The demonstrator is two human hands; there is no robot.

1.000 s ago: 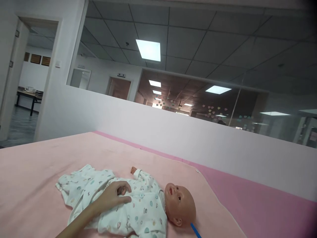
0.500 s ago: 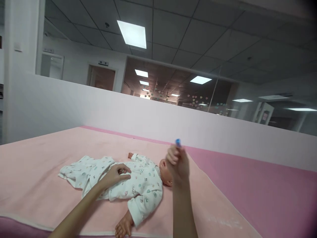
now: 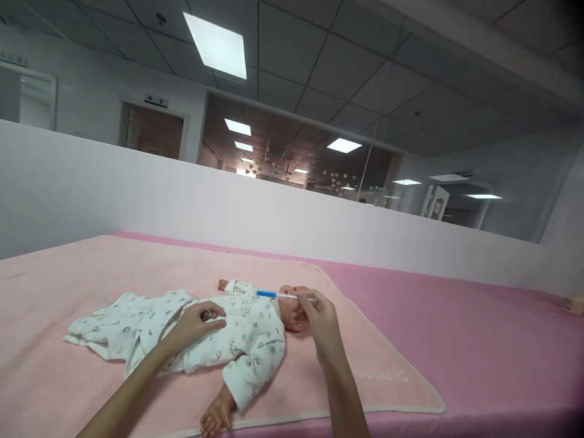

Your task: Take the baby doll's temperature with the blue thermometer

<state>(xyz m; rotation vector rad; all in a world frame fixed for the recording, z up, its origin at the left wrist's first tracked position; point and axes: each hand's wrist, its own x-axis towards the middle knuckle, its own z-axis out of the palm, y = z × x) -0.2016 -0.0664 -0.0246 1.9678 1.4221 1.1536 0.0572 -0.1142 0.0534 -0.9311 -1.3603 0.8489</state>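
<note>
Doll (image 3: 249, 328) dressed in printed white, lying on back; blue-ended white stick (image 3: 267, 294) near head (image 3: 291, 316).

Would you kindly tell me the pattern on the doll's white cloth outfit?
The white cloth outfit has small, scattered multicoloured motifs, shown in the head view.

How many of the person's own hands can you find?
2: the left hand on the doll; the right hand by its head, holding a blue-and-white stick.
</note>
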